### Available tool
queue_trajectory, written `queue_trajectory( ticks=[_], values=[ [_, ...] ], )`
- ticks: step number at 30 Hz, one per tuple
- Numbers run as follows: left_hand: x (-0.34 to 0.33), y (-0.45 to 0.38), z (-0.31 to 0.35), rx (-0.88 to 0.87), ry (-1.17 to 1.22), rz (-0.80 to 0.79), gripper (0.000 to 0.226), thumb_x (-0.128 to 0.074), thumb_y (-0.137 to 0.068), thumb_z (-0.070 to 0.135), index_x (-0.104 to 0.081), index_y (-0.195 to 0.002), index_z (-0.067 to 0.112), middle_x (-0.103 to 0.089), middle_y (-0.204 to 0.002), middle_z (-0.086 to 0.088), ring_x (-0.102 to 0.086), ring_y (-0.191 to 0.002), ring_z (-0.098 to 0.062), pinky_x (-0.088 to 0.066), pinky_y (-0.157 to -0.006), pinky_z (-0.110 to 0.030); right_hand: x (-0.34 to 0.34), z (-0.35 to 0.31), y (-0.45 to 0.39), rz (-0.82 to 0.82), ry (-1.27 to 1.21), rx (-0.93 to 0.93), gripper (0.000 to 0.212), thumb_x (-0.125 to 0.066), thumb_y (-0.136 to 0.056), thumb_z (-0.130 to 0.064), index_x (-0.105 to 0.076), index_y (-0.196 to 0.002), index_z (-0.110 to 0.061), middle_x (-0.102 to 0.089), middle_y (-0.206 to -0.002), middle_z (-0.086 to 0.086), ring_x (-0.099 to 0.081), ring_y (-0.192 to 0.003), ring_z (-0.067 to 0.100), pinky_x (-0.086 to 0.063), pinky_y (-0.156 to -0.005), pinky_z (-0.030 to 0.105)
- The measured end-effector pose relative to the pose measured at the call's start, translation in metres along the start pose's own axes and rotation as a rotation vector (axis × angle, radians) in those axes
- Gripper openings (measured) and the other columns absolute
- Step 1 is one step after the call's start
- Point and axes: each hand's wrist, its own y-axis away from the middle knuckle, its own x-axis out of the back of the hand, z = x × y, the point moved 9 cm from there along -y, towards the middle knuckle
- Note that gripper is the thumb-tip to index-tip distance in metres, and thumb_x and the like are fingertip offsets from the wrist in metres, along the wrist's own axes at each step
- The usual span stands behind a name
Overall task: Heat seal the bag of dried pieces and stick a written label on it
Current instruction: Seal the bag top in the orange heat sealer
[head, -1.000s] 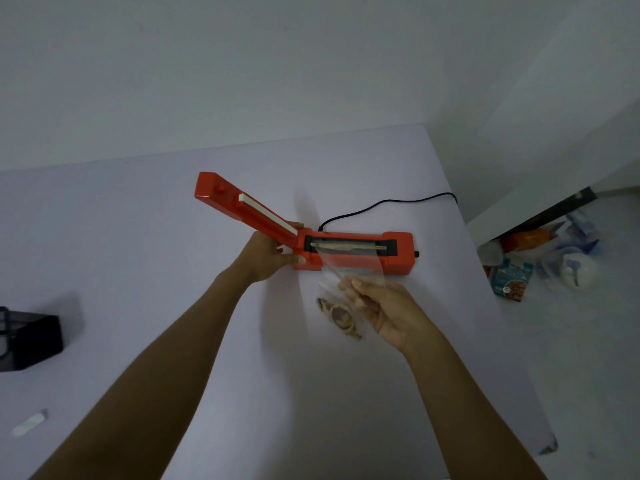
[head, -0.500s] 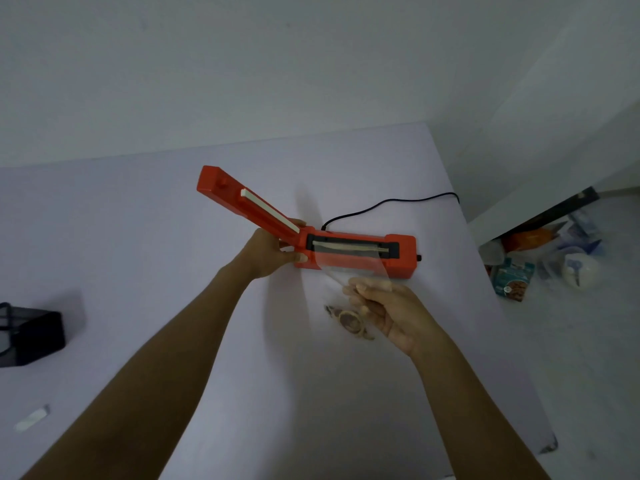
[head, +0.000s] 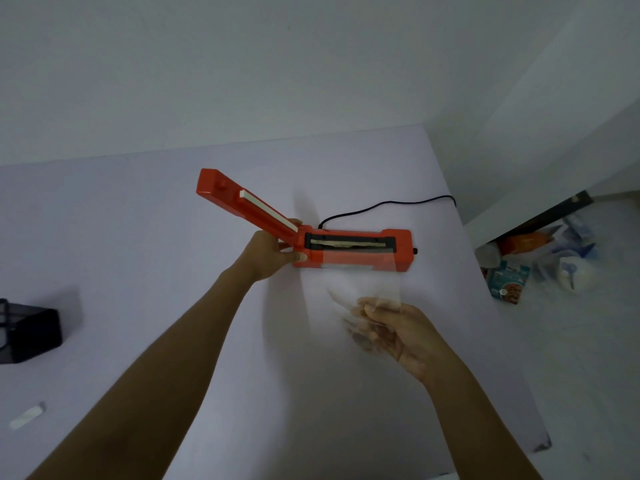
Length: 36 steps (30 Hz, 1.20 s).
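Note:
An orange heat sealer (head: 363, 252) sits on the white table (head: 138, 237) with its arm (head: 242, 202) raised to the upper left. My left hand (head: 268, 254) grips the sealer at the hinge, near the base of the raised arm. A clear plastic bag (head: 360, 282) with brown dried pieces near its bottom is blurred by motion; its open top lies over the sealer's front edge. My right hand (head: 394, 327) holds the bag's lower part, just in front of the sealer.
The sealer's black cord (head: 384, 204) runs to the table's right edge. A black box (head: 29, 336) stands at the left edge, and a small white label strip (head: 26, 415) lies near the front left. Packets and bags (head: 540, 268) clutter the floor at right.
My right hand has shifted right and turned the bag, squaring its top along the sealer's front. The left hand and raised arm have stayed put.

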Motion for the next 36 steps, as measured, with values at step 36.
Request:
queue_trajectory(
  ticks=[36],
  values=[
    [0.048,0.254,-0.184,0.475,0.222,-0.080,0.012,-0.072,-0.082,0.012,-0.067,-0.088,0.003,-0.071,-0.084,-0.015,-0.070,-0.074,-0.018,-0.059,-0.074,-0.032,-0.227,0.101,-0.064,-0.125,0.222,0.019,0.023,-0.072,-0.081,-0.002,-0.063,-0.101,-0.009,-0.070,-0.088,0.010,-0.069,-0.077,0.021,-0.057,-0.076,0.032]
  ],
)
